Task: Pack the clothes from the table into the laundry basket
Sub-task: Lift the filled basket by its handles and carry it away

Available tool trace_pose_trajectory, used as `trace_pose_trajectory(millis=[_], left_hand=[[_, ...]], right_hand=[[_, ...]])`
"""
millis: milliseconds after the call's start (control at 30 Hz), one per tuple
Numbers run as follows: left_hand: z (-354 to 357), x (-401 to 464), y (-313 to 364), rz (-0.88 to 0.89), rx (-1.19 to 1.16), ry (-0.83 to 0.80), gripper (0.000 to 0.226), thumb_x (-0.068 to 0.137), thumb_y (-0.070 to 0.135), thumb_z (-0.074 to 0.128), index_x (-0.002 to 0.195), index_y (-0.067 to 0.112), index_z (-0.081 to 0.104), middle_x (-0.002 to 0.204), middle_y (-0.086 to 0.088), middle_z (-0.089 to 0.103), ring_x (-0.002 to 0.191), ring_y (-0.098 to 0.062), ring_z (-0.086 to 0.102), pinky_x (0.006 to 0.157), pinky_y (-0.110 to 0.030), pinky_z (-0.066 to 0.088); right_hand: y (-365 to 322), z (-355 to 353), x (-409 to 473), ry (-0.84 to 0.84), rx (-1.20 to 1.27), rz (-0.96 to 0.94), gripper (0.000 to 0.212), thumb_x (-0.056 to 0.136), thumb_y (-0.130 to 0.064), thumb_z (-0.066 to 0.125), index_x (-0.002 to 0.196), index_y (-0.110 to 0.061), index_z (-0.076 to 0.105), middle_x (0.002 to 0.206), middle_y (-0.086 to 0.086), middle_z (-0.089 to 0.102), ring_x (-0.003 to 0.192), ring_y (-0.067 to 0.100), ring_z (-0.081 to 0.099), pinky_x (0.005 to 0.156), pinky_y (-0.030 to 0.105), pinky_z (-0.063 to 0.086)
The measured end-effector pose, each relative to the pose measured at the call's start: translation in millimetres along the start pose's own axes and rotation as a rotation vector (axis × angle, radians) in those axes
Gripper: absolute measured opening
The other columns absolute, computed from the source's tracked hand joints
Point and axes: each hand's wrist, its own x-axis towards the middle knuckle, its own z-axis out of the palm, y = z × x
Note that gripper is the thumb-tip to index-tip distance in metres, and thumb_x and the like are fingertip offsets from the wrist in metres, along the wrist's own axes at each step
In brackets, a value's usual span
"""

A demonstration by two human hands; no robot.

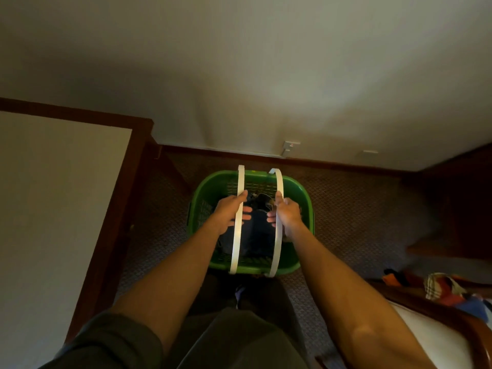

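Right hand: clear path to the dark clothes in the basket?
Probably yes. The right hand grips the right white handle directly above the dark clothes; the gap between handles looks open, once it lets go.

No text, label, brand, number or sign can be read anywhere in the head view.
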Motion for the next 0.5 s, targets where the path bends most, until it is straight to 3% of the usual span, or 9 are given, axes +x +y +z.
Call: trace_pose_trajectory(millis=[200, 267, 333, 400, 500], left_hand=[[-1, 26, 15, -0.061, -0.019, -0.025, 0.053, 0.094, 0.064, 0.052, 0.109, 0.016, 0.069, 0.081, -0.008, 0.073, 0.084, -0.026, 0.074, 0.084, -0.04, 0.058], [4, 34, 19, -0.059, -0.074, -0.041, 0.057, 0.097, 0.064, 0.045, 0.099, 0.011, 0.068, 0.07, -0.006, 0.07, 0.074, -0.024, 0.072, 0.077, -0.038, 0.059], [10, 35, 21, -0.087, -0.162, -0.068, 0.056, 0.099, 0.062, 0.04, 0.085, 0.013, 0.062, 0.06, -0.004, 0.065, 0.061, -0.021, 0.068, 0.066, -0.035, 0.056], [13, 29, 21, -0.13, -0.222, -0.067, 0.054, 0.099, 0.062, 0.041, 0.074, 0.017, 0.054, 0.054, -0.001, 0.055, 0.049, -0.017, 0.058, 0.056, -0.03, 0.049], [9, 10, 22, -0.156, -0.247, -0.02, 0.051, 0.101, 0.057, 0.044, 0.067, 0.018, 0.048, 0.053, 0.001, 0.043, 0.042, -0.014, 0.04, 0.046, -0.026, 0.035]], right_hand=[[-15, 10, 31, 0.043, 0.045, 0.018, 0.058, 0.103, -0.055, 0.033, 0.103, -0.007, 0.065, 0.076, 0.01, 0.067, 0.065, 0.021, 0.062, 0.06, 0.031, 0.05], [-19, 12, 37, -0.032, 0.077, 0.024, 0.063, 0.103, -0.056, 0.031, 0.092, -0.004, 0.064, 0.064, 0.009, 0.063, 0.054, 0.022, 0.059, 0.052, 0.031, 0.049], [-18, 11, 38, -0.075, 0.147, 0.045, 0.059, 0.103, -0.057, 0.032, 0.079, -0.009, 0.056, 0.052, 0.003, 0.049, 0.041, 0.018, 0.045, 0.041, 0.026, 0.039], [-15, 8, 31, -0.081, 0.212, 0.072, 0.05, 0.103, -0.055, 0.036, 0.074, -0.016, 0.048, 0.052, -0.003, 0.036, 0.04, 0.013, 0.03, 0.038, 0.024, 0.026], [-16, 5, 18, -0.081, 0.228, 0.081, 0.043, 0.105, -0.047, 0.039, 0.075, -0.017, 0.046, 0.056, -0.004, 0.035, 0.043, 0.011, 0.028, 0.037, 0.023, 0.024]])
